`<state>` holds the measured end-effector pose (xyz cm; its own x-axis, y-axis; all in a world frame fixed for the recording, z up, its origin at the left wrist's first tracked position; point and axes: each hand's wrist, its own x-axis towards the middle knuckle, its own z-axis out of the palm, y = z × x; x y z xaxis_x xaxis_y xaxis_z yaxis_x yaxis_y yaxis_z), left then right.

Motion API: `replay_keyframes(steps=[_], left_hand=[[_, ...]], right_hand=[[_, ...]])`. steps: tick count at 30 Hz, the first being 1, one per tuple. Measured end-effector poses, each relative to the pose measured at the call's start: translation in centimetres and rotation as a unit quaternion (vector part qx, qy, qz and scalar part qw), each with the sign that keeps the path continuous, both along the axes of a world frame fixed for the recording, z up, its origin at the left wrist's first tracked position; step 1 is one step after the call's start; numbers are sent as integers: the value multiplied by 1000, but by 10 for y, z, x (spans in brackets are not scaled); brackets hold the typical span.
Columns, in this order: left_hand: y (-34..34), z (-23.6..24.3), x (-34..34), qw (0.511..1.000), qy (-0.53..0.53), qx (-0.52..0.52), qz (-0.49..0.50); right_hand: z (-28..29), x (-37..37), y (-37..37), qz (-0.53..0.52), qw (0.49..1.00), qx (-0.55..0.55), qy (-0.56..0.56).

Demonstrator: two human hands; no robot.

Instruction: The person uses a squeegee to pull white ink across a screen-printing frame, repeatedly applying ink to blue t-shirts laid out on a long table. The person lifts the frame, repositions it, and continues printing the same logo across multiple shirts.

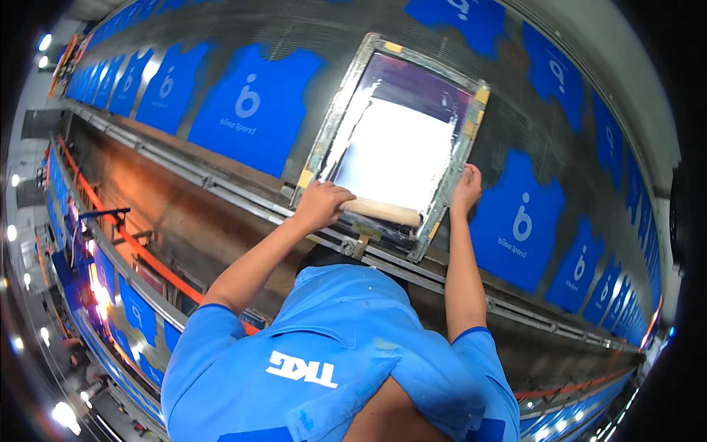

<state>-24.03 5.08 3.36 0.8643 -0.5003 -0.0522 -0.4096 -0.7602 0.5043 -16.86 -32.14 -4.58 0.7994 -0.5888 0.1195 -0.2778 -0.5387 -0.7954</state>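
the left hand [321, 205] hides one end of the wooden bar [384, 211]; the top edge crops a blue panel [458, 29].

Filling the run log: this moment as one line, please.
left hand: gripping wooden bar; right hand: right of frame, contact unclear; blue fabric pieces: both sides

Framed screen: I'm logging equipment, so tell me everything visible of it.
The framed screen is rectangular, its grey, metal-looking frame worn and patched with yellowish pieces. Bright white covers most of the inside; the far end is dark purple. It lies slanted on the dark table. A tan bar, held by the left hand, lies across its near end; the right hand is at its right edge.
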Motion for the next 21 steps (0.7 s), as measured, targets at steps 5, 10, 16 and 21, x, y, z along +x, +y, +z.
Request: replay_keyframes(steps=[5,10,16,21], left_hand=[[-15,-9,101,996,-70,-50,-5],[-47,2,218,999,-12,27,-31],[-68,14,294,989,45,106,-94],[-66,-9,296,988,62,107,-90]], right_hand=[[-5,-1,8,13,1000,15,4],[41,-7,-15,128,964,-203,116],[133,109,26,274,900,-330,76],[99,153,35,315,842,-312,308]])
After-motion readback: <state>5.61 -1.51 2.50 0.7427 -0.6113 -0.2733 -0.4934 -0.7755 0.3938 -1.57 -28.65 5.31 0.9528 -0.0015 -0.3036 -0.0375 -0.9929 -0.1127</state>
